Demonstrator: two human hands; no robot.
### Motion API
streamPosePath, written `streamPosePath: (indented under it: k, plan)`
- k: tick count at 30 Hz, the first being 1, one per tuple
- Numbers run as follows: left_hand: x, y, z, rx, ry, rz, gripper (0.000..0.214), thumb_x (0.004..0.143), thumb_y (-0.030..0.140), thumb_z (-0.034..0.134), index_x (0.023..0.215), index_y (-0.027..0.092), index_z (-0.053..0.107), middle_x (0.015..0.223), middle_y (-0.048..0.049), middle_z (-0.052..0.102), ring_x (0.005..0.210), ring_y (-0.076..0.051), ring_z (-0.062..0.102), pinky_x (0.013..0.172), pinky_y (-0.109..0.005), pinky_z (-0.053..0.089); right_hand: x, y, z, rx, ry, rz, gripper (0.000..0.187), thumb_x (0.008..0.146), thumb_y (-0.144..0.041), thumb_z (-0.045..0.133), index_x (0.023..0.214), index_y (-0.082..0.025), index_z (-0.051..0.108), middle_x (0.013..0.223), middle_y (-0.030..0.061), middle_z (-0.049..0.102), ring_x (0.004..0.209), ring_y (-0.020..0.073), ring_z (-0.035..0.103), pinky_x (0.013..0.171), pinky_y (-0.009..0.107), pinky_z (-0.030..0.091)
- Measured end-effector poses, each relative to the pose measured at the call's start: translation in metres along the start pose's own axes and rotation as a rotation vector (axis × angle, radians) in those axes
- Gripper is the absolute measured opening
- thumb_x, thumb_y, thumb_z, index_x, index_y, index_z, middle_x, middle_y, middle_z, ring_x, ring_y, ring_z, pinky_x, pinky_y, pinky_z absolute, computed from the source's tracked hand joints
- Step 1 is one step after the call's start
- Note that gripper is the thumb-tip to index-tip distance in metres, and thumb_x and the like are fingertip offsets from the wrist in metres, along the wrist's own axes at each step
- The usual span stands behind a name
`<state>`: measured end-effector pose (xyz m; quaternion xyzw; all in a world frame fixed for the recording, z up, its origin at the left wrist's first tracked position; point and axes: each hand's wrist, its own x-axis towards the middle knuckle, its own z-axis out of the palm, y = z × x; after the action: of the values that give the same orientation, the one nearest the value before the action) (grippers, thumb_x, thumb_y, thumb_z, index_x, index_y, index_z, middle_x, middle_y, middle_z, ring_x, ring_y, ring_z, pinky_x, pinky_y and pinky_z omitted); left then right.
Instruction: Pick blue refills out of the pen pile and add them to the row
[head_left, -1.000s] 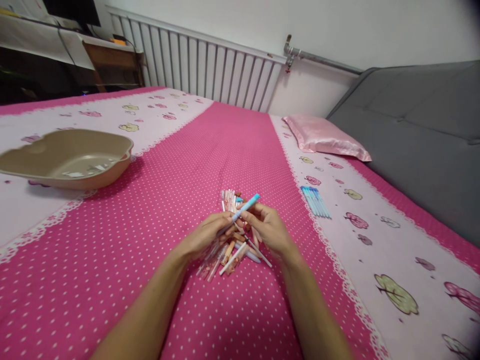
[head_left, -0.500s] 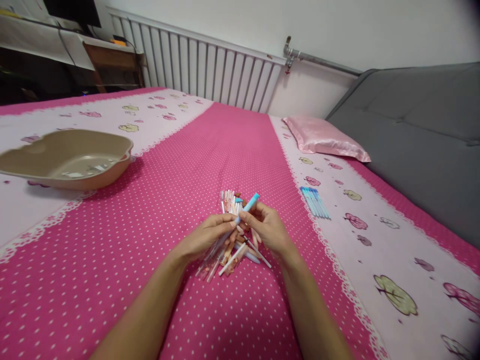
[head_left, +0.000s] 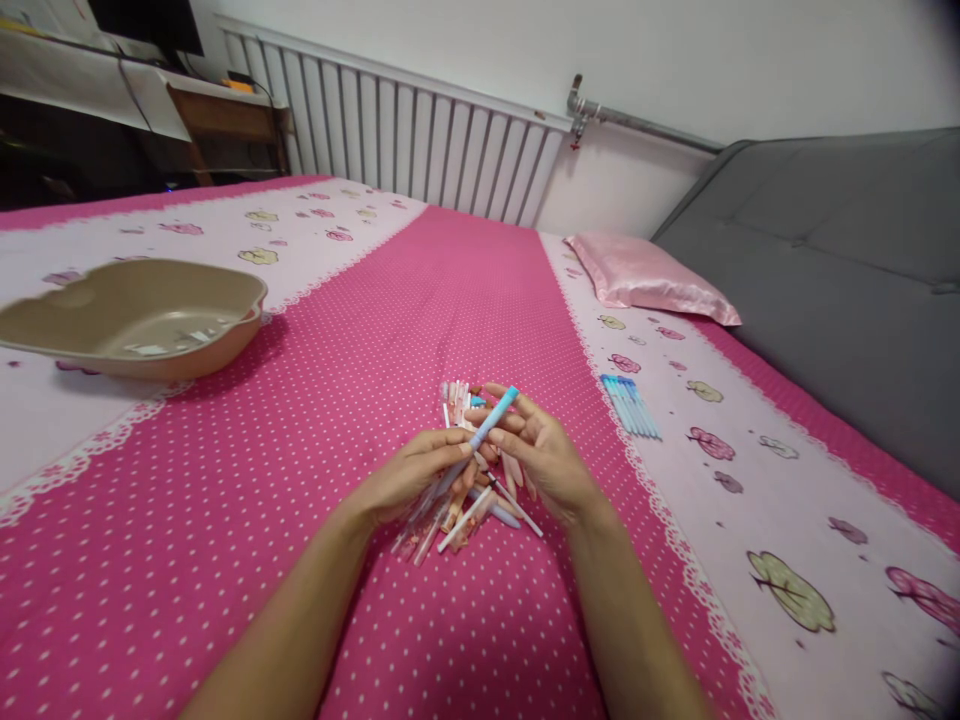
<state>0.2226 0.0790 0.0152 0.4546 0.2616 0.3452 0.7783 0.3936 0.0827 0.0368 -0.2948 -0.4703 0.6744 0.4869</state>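
Between my hands a slim blue pen (head_left: 493,418) slants up to the right, its tip end brighter blue. My left hand (head_left: 416,468) pinches its lower end between thumb and fingers. My right hand (head_left: 549,452) is beside the upper part, fingers loosened and spread behind the pen; whether the thumb still touches it is hard to tell. Under both hands lies a loose pile of pen parts (head_left: 469,520), with clear tubes, white sticks and brownish-pink pieces, partly hidden by my fingers. To the right, several blue pens (head_left: 631,406) lie side by side in a row.
A beige basin (head_left: 142,360) with a few white scraps inside stands on the bed at the left. A pink pillow (head_left: 649,272) lies by the grey headboard (head_left: 825,230). Behind the bed are a white radiator (head_left: 405,125) and a desk (head_left: 217,115) with a screen.
My right hand has loosened its grip on the pen, and its fingers have spread apart. My left hand and the pen have hardly moved.
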Motion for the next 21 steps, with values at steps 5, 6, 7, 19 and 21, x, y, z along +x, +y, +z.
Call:
streamPosePath:
  k: [5, 6, 7, 19, 21]
  plan:
    - [-0.0011, 0.0005, -0.0003, 0.003, -0.019, -0.016, 0.018, 0.089, 0.028, 0.051, 0.080, 0.013, 0.056, 0.062, -0.0006, 0.054, 0.044, -0.011, 0.055, 0.044, -0.023, 0.045, 0.0012, 0.0012, 0.0021, -0.018, 0.020, 0.009, 0.048, 0.071, -0.022, 0.075, 0.116, -0.022, 0.058, 0.093, 0.0035, 0.068, 0.068, 0.0110, 0.059, 0.064, 0.025, 0.049]
    - [-0.0013, 0.0006, -0.0002, 0.004, -0.020, -0.017, 0.018, 0.088, 0.028, 0.052, 0.080, 0.013, 0.056, 0.062, -0.0005, 0.054, 0.044, -0.012, 0.055, 0.044, -0.023, 0.045, 0.0016, 0.0015, 0.0024, -0.030, 0.034, 0.005, 0.047, 0.070, -0.022, 0.076, 0.114, -0.022, 0.059, 0.090, 0.0027, 0.068, 0.068, 0.0111, 0.059, 0.064, 0.025, 0.049]
    - [-0.0014, 0.0006, -0.0001, 0.004, -0.021, -0.017, 0.017, 0.088, 0.028, 0.052, 0.081, 0.013, 0.056, 0.062, -0.0005, 0.054, 0.044, -0.012, 0.055, 0.043, -0.023, 0.045, 0.0019, 0.0018, 0.0026, -0.047, 0.050, -0.004, 0.045, 0.069, -0.022, 0.077, 0.112, -0.021, 0.061, 0.087, 0.0019, 0.068, 0.068, 0.0112, 0.059, 0.064, 0.025, 0.049]
    - [-0.0040, 0.0027, 0.0001, 0.085, -0.046, -0.051, 0.024, 0.088, 0.035, 0.056, 0.083, 0.011, 0.059, 0.064, -0.0037, 0.059, 0.048, -0.011, 0.057, 0.045, -0.021, 0.043, 0.0042, 0.0057, 0.0031, -0.208, 0.155, -0.062, 0.044, 0.062, -0.026, 0.081, 0.102, -0.019, 0.063, 0.076, -0.0013, 0.063, 0.067, 0.0118, 0.058, 0.061, 0.023, 0.047]
    - [-0.0035, 0.0026, -0.0002, 0.078, -0.052, -0.039, 0.024, 0.088, 0.034, 0.056, 0.082, 0.011, 0.059, 0.064, -0.0038, 0.059, 0.047, -0.011, 0.057, 0.045, -0.022, 0.043, 0.0033, 0.0040, 0.0036, -0.148, 0.124, -0.056, 0.044, 0.065, -0.028, 0.080, 0.105, -0.020, 0.062, 0.085, 0.0009, 0.064, 0.071, 0.0121, 0.058, 0.063, 0.023, 0.047]
